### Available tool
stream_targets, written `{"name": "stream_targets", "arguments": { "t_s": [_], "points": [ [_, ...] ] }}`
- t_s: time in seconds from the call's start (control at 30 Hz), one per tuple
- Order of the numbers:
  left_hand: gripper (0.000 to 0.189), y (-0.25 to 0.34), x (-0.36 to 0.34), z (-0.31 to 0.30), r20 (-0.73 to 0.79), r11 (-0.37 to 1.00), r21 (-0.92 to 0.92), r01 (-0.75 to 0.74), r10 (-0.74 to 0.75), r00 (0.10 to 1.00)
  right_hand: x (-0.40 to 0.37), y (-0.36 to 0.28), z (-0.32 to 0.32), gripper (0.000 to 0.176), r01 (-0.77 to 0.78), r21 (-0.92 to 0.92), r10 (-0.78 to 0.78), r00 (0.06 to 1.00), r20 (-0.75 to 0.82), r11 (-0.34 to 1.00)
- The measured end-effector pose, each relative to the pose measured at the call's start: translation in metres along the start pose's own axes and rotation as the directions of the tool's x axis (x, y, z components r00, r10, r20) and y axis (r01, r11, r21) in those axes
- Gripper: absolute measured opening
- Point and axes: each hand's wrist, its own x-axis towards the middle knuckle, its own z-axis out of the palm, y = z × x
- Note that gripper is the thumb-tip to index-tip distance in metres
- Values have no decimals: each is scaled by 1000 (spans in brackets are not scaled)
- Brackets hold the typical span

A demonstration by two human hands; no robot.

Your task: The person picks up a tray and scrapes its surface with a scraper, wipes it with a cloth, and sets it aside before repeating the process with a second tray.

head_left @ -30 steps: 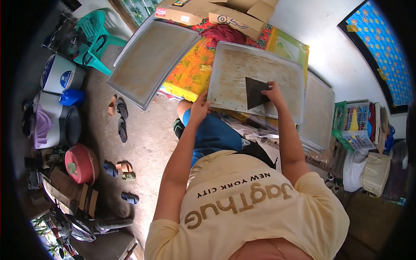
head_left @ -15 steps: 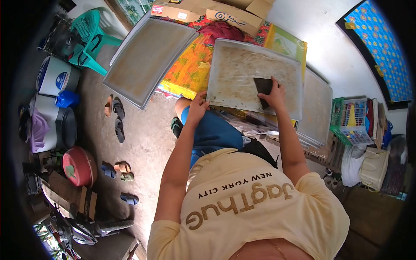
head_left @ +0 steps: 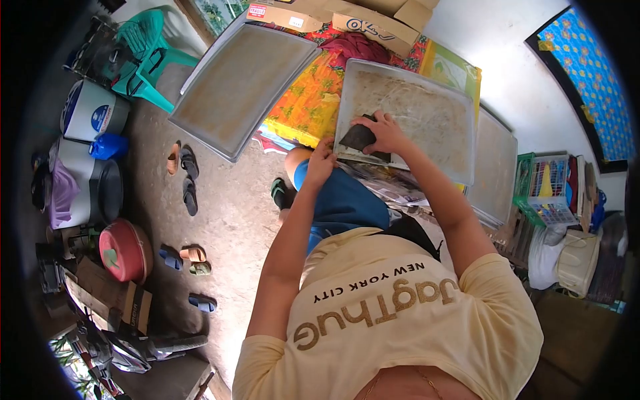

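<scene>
A shallow metal tray (head_left: 427, 120) with brownish residue on its surface lies tilted before me on the table. My left hand (head_left: 323, 162) grips the tray's near left corner. A dark, flat, angular piece (head_left: 360, 137) is in my right hand (head_left: 388, 135), pressed on the tray's near left part. Its lower side reaches the tray's near rim. Beneath the tray shows an orange floral cloth (head_left: 300, 107). Another brownish tray (head_left: 243, 87) lies to the left, and further trays (head_left: 495, 167) are stacked to the right.
Cardboard boxes (head_left: 373, 30) stand at the table's back, beside a maroon cloth (head_left: 357, 48). A green chair (head_left: 143, 57) is at the far left. Several slippers (head_left: 190, 197) lie on the floor. Plastic crates (head_left: 547, 187) are at the right.
My right hand has slid the dark piece left across the tray to its near left part, close to my left hand. The view has shifted slightly.
</scene>
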Motion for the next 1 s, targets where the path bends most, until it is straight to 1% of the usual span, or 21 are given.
{"name": "stream_targets", "arguments": {
  "t_s": [0.03, 0.17, 0.23, 0.27, 0.3, 0.33, 0.4, 0.5, 0.53, 0.63, 0.7, 0.73, 0.77, 0.8, 0.83, 0.9, 0.97, 1.0],
  "points": [
    [47, 3, -1, 0, 2, 1000, -20, 7, -7, 1000, 1, 4, -2, 87, -5, 3, 5, 1000, 5, 1000],
    [50, 5, 1, -3, -2, 994, 107, 2, -2, 1000, 2, -4, 0, 85, -9, -41, 10, 1000, 8, 999],
    [51, -5, 12, -6, -2, 986, 165, -24, 25, 1000, 1, -16, -4, 84, 39, -66, -33, 996, 79, 997],
    [52, 0, 13, -7, 6, 985, 175, -3, 2, 1000, 1, -20, -6, 83, 61, -74, -52, 992, 113, 995],
    [52, 4, 13, -8, 14, 982, 188, 18, -21, 1000, 3, -17, -5, 81, 38, -17, -35, 992, 125, 999],
    [53, 9, 13, -8, 21, 979, 201, 39, -44, 999, 2, -12, -2, 81, 1, 12, -2, 997, 81, 1000],
    [52, 14, 13, -8, 43, 986, 149, 75, -82, 996, 0, -7, 0, 80, -61, 69, 61, 998, 1, 996],
    [54, 26, 8, -8, 83, 979, 90, 184, -192, 978, 1, -16, -9, 81, 14, 24, -18, 989, 147, 1000],
    [55, 32, 8, -8, 99, 971, 76, 226, -233, 968, 5, -17, -11, 80, 44, 12, -45, 986, 163, 999],
    [51, 6, 18, -16, 69, 970, 18, 241, -242, 968, 8, -15, -11, 76, 126, 2, -124, 968, 220, 992],
    [48, 20, 8, -10, 35, 976, -14, 218, -217, 976, 0, -12, -14, 72, 177, 22, -176, 945, 275, 984],
    [47, 27, 3, -7, 15, 979, -35, 202, -202, 979, -5, -3, -11, 70, 155, 94, -172, 961, 218, 983],
    [45, 19, 5, -5, 1, 985, -72, 159, -159, 987, -10, 9, -10, 69, 141, 161, -167, 973, 159, 977],
    [45, 18, 4, -3, 1, 986, -72, 151, -151, 988, -13, 24, -11, 68, 135, 227, -161, 982, 100, 964],
    [45, 17, 3, -2, -1, 987, -71, 141, -141, 990, -14, 41, -15, 68, 70, 265, -77, 997, 15, 962],
    [45, 13, 5, -3, 3, 989, -87, 120, -120, 993, -14, 85, -26, 69, -44, 360, 101, 985, -142, 932],
    [45, 14, 6, -2, -4, 986, -89, 138, -139, 990, -3, 134, -27, 72, -221, 295, 303, 913, -273, 930],
    [46, 14, 5, -1, -8, 985, -90, 150, -151, 988, 6, 144, -31, 72, -273, 255, 344, 889, -301, 928]
  ]
}}
